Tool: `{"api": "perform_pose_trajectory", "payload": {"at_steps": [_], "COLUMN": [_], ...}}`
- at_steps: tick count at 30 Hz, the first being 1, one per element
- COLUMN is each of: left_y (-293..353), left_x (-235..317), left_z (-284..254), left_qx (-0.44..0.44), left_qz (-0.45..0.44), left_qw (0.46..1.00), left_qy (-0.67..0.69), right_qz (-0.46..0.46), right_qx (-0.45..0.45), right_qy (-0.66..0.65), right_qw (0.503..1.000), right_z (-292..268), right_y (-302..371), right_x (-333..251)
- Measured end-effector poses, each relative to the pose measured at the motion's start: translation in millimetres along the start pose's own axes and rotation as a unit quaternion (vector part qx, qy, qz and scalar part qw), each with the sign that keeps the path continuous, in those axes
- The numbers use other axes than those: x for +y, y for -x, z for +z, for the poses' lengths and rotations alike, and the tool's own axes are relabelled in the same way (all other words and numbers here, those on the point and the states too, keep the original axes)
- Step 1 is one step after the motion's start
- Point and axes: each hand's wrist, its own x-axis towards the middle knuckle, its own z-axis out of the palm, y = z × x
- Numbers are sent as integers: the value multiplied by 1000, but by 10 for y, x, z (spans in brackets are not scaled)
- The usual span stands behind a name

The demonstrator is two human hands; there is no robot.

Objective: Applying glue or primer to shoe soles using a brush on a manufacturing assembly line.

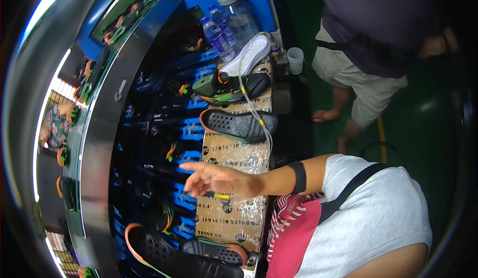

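My right hand (219, 180), with a dark band on its forearm, reaches left above the taped cardboard (239, 223). Its fingers are loosely apart, and nothing shows in them. A small yellow strip (222, 196) is right beside the palm. Of my left side only the upper arm (398, 267) shows; the hand is outside the picture. At the lower edge a tilted black clog (167, 252) with holes partly overlaps another dark clog (214, 248). Beyond my right hand lie a grey-black clog (234, 123) with holes and a green-and-black shoe (231, 87).
A white shoe (251, 55) and water bottles (218, 38) stand at the far end. A thin hose (254, 111) crosses the shoes. On the left runs a metal-edged line (102, 143) carrying more shoes. A person (368, 54) stands at the upper right, near a white cup (295, 60).
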Motion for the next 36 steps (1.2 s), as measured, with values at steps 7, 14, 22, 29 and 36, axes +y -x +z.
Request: {"api": "perform_pose_trajectory", "payload": {"at_steps": [7,14,22,29,36], "left_y": [-475,-993,-869,-993,-1206], "left_x": [-334,-1056,-2157,-2484,-1443], "left_z": [1487,2757,3959,3913,3117], "left_qx": [-187,-330,-410,-398,-376], "left_qz": [-182,-357,-510,-493,-286], "left_qw": [964,874,754,773,863], "left_qy": [-59,-13,53,6,-179], "right_qz": [-22,-70,-125,-91,-7], "right_qx": [89,144,208,232,186], "right_qy": [63,49,44,9,-42], "right_qw": [994,986,969,968,982], "right_z": [-570,-827,-1128,-1220,-1109], "right_y": [455,693,810,732,600], "right_x": [-525,-923,-1244,-1163,-847]}}
